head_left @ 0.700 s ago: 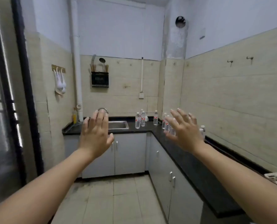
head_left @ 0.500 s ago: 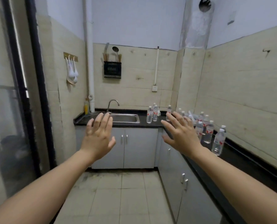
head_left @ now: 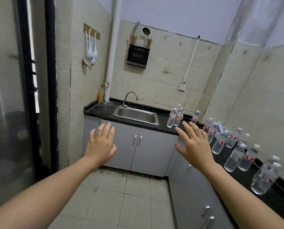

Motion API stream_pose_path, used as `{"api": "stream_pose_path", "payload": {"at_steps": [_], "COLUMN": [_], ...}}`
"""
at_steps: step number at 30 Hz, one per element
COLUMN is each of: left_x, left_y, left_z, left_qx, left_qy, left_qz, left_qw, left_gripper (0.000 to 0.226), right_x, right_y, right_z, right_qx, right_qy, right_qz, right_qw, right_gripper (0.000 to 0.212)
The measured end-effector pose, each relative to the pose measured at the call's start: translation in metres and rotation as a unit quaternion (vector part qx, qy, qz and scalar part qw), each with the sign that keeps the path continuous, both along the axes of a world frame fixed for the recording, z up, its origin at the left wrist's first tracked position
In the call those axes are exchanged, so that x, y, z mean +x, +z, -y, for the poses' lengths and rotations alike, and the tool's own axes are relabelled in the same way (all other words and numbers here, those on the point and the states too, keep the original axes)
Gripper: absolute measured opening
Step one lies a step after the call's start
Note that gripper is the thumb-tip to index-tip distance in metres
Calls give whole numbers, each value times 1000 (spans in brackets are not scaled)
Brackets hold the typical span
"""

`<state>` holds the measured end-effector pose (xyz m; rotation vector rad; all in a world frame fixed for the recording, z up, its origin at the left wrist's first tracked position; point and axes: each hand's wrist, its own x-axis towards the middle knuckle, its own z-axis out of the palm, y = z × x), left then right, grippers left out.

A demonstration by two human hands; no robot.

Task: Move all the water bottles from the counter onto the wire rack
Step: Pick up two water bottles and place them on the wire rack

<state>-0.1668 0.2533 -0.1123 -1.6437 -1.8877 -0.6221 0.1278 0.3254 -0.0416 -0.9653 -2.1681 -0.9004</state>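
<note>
Several clear water bottles with white caps and red labels stand on the black L-shaped counter. A small cluster stands right of the sink, a single bottle is in the corner, and a longer row runs along the right-hand counter, the nearest bottle at the right edge. My left hand and my right hand are both raised in front of me, palms forward, fingers spread, holding nothing. My right hand is a little left of the row, not touching it. No wire rack is in view.
A steel sink with a tap is set in the back counter. Grey cabinet doors run below both counters. A utensil holder and white ladles hang on the walls. A dark door frame stands at the left. The floor is tiled.
My view has moved closer to the counter and tilted down, so the bottles look nearer and more of the right row shows. Both hands stay raised and spread.
</note>
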Motion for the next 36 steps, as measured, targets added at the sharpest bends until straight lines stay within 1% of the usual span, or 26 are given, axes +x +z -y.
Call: {"api": "stream_pose_path", "payload": {"at_steps": [2,5,9,13,17,20,22,25,28,31,34,36], "left_x": [-5,-17,-40,-71,-102,-122,-137,-164,-197,-230,-262,-281], "left_y": [1,4,10,26,32,20,6,-8,-16,-18,-25,-32], "left_z": [-29,-72,-126,-188,-242,-272,-287,-315,-349,-388,-428,-456], "left_qx": [3,-15,-2,-21,-50,-61,-72,-84,-68,-46,-50,-63], "left_qy": [-14,-18,-19,26,68,71,77,76,66,41,20,8], "left_qz": [-3,13,-24,-7,3,16,16,55,97,170,183,195], "left_qw": [1000,1000,1000,999,996,996,994,992,991,984,982,979], "left_gripper": [56,59,59,60,61,62,62,61,64,67,62,57], "right_x": [-5,-18,-47,-89,-128,-154,-169,-191,-218,-242,-255,-254], "right_y": [-6,-11,-22,-27,-33,-43,-55,-66,-73,-80,-90,-100], "right_z": [-26,-70,-137,-205,-269,-308,-331,-366,-396,-425,-452,-467], "right_qx": [-10,-29,-52,-75,-71,-103,-107,-117,-116,-112,-137,-163], "right_qy": [-10,-21,-10,19,43,42,50,42,22,7,-30,-77], "right_qz": [6,8,-4,-33,-13,-26,-5,19,30,41,33,41], "right_qw": [1000,999,999,996,996,993,993,992,993,993,990,983], "right_gripper": [51,52,57,58,60,60,62,64,66,64,55,53]}}
